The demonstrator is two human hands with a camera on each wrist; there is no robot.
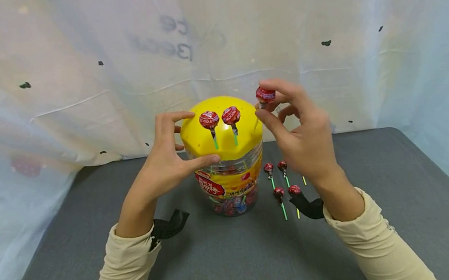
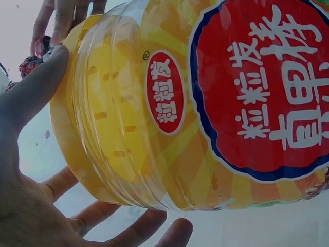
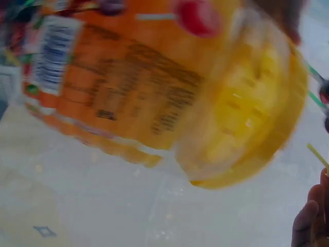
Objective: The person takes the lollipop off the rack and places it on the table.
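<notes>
A clear plastic jar (image 1: 230, 184) with a yellow domed lid (image 1: 219, 103) stands on the table, lollipops visible through its base. Two red-wrapped lollipops, one on the left (image 1: 209, 119) and one on the right (image 1: 231, 115), stand upright with green sticks in the lid. My left hand (image 1: 163, 157) holds the lid from the left, thumb across its front and fingers behind. Beside the lid's right edge, my right hand (image 1: 304, 134) pinches another red-wrapped lollipop (image 1: 265, 94). Its yellow stick (image 3: 317, 153) shows in the right wrist view, near the lid and apart from it.
Several lollipops (image 1: 279, 193) lie in two rows on the grey table (image 1: 240, 261), right of the jar; the right hand and its black strap (image 1: 307, 207) partly hide some. A pale curtain (image 1: 213, 56) hangs behind the table.
</notes>
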